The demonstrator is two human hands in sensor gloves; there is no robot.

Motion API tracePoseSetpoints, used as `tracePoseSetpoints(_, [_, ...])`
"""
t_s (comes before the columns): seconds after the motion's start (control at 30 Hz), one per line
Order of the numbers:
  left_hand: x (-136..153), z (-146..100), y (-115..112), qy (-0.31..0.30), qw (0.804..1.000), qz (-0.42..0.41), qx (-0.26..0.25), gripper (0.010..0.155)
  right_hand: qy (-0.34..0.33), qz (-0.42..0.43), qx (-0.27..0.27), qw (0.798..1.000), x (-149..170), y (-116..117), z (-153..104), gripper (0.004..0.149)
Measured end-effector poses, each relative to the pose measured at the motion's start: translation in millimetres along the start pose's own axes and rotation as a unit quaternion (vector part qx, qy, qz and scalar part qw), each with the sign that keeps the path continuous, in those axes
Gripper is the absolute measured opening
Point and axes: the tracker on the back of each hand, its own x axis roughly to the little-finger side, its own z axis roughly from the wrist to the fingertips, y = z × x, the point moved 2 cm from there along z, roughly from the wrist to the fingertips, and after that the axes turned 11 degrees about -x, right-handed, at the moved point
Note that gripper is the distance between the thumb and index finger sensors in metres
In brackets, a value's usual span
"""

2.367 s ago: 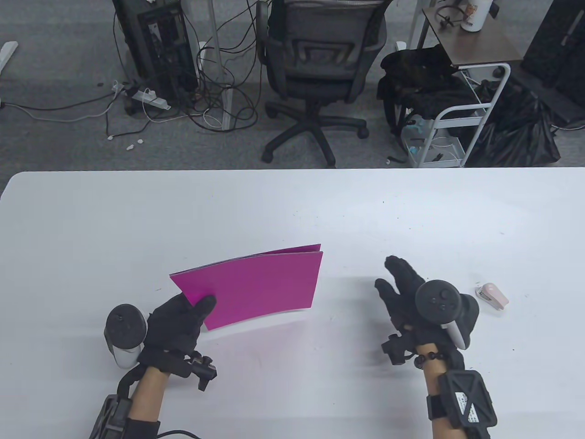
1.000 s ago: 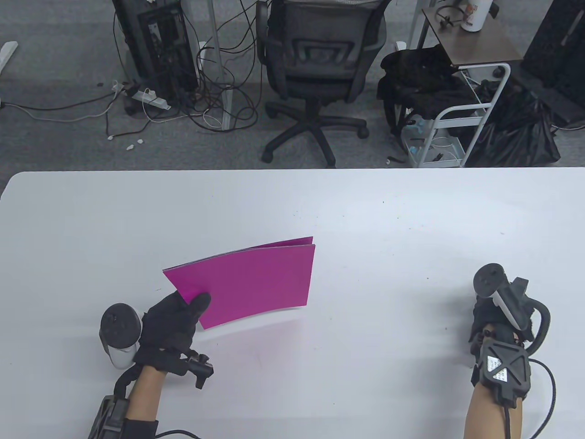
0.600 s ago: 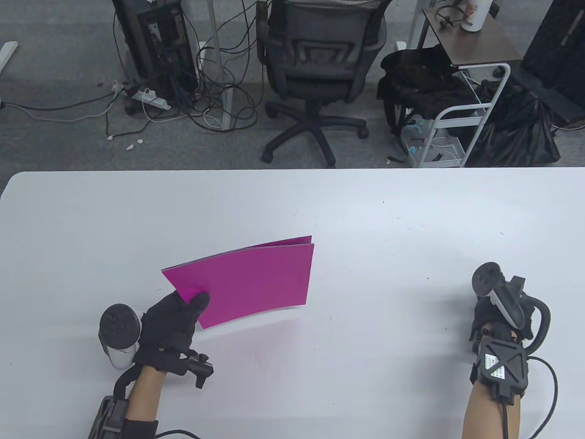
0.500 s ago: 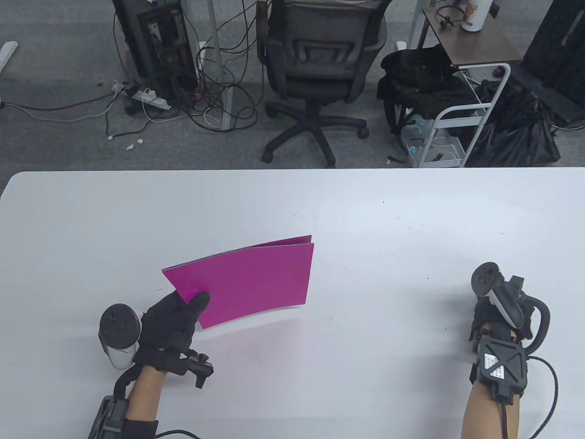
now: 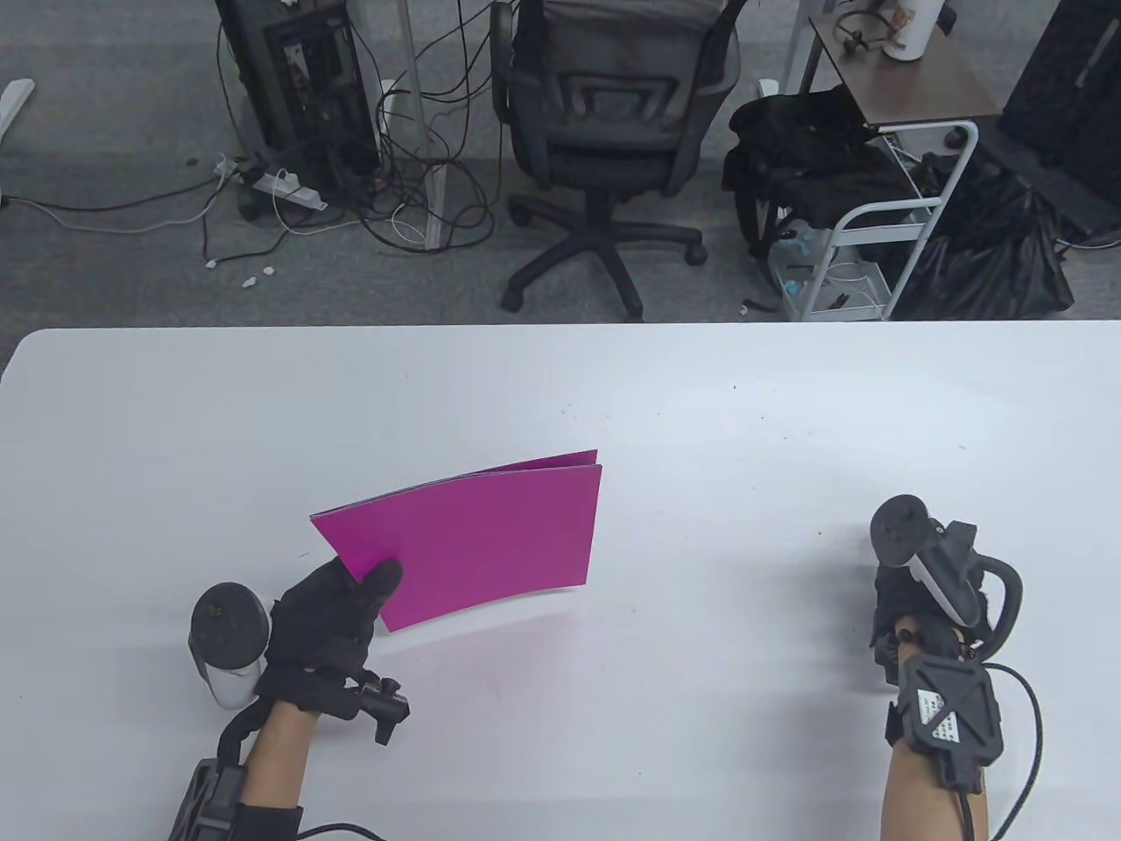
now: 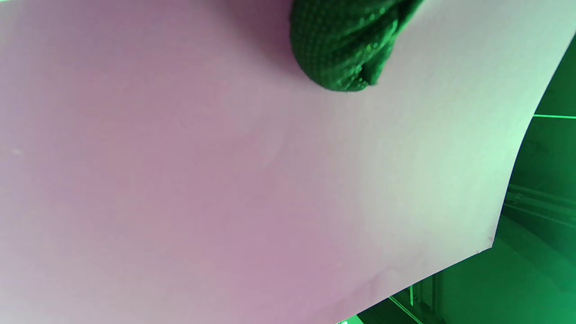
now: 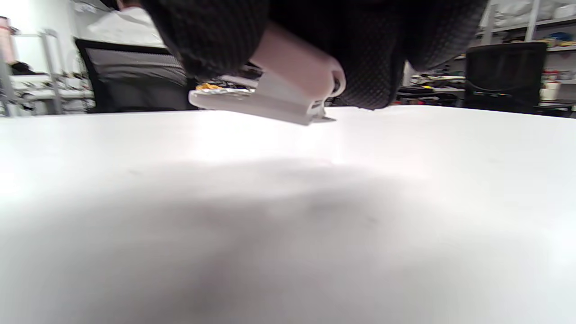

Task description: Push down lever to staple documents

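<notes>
My left hand (image 5: 337,604) pinches the near left corner of a stack of magenta sheets (image 5: 477,539) and holds it curved above the white table (image 5: 560,394). In the left wrist view a gloved fingertip (image 6: 346,49) presses on the paper (image 6: 225,180), which fills most of that view. My right hand (image 5: 920,596) is at the right of the table under its tracker. In the right wrist view its fingers (image 7: 216,36) grip a small pink and white stapler (image 7: 283,90) just above the table. The stapler is hidden in the table view.
An office chair (image 5: 604,131) stands beyond the table's far edge. A white cart (image 5: 876,228) with black bags is at the back right, and cables and a power strip (image 5: 289,188) lie on the floor at the back left.
My right hand went right to the stapler, closed over it, and has now shifted a little left with it. My left hand keeps the sheets almost still.
</notes>
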Motion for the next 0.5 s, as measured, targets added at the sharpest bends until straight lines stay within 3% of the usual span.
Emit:
tracePoseSetpoints(0.3, [0, -1, 1, 0.000, 1.000, 0.009, -0.003, 0.040, -0.110, 0.008, 0.025, 0.994, -78, -9, -31, 0.064])
tracePoseSetpoints(0.5, [1, -1, 2, 0.001, 1.000, 0.015, 0.000, 0.040, -0.175, -0.004, 0.023, 0.984, -134, 0, -49, 0.063])
